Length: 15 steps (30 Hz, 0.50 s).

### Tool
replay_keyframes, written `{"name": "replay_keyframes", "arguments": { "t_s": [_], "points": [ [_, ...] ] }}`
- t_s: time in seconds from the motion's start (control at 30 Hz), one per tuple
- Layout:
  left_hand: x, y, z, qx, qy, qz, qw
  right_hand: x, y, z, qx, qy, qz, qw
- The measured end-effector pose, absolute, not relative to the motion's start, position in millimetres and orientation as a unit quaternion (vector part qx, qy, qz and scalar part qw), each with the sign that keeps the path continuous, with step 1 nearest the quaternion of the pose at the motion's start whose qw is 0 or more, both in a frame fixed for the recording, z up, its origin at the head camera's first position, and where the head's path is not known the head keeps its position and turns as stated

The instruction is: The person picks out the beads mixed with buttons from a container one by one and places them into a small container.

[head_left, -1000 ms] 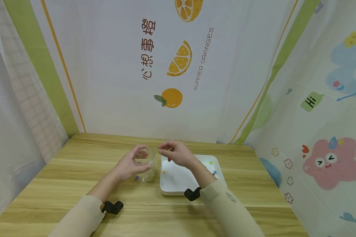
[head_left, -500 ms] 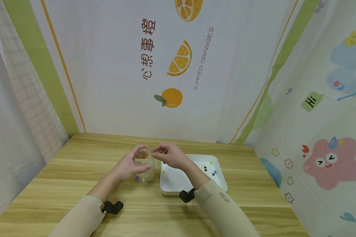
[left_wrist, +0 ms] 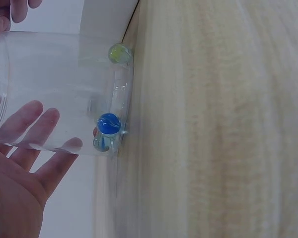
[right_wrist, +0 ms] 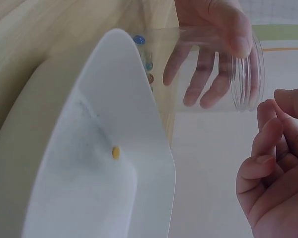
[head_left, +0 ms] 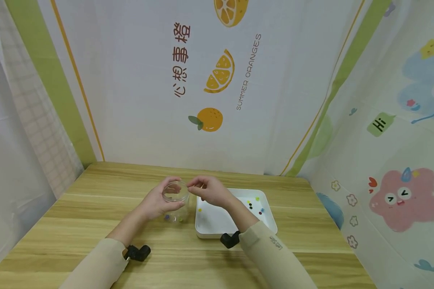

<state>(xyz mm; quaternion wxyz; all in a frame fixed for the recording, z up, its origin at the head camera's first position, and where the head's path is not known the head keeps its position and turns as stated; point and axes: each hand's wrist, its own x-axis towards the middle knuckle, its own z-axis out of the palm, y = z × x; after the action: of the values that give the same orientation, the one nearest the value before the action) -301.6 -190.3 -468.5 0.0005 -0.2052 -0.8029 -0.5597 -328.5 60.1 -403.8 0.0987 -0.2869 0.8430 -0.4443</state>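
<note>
**Here, a jar held steady and fingers poised at its mouth**

The left hand [head_left: 155, 202] is wrapped round a clear jar [head_left: 175, 200], which stands upright on the worktop [head_left: 94, 208] just left of a white tray [head_left: 217, 220]. The right hand [head_left: 209, 190] hovers at the jar's rim with fingers curled together; whether they pinch a marble I cannot tell, nothing shows between them. A few marbles [left_wrist: 108, 124] lie on the jar's bottom, and more beads [head_left: 254, 204] are scattered in the tray. To my eye, the step goes best with the jar gripped firmly and the fingertips brought directly over the opening, low, so anything let go falls inside rather than bouncing off the rim.
</note>
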Motion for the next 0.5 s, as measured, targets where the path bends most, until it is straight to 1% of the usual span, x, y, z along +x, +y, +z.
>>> {"name": "replay_keyframes", "arguments": {
  "t_s": [0.5],
  "points": [
    [-303,-189,-470,-0.209,-0.806,-0.553,0.015,-342,116,-414,-0.234,0.864,-0.433,0.104]
  ]
}}
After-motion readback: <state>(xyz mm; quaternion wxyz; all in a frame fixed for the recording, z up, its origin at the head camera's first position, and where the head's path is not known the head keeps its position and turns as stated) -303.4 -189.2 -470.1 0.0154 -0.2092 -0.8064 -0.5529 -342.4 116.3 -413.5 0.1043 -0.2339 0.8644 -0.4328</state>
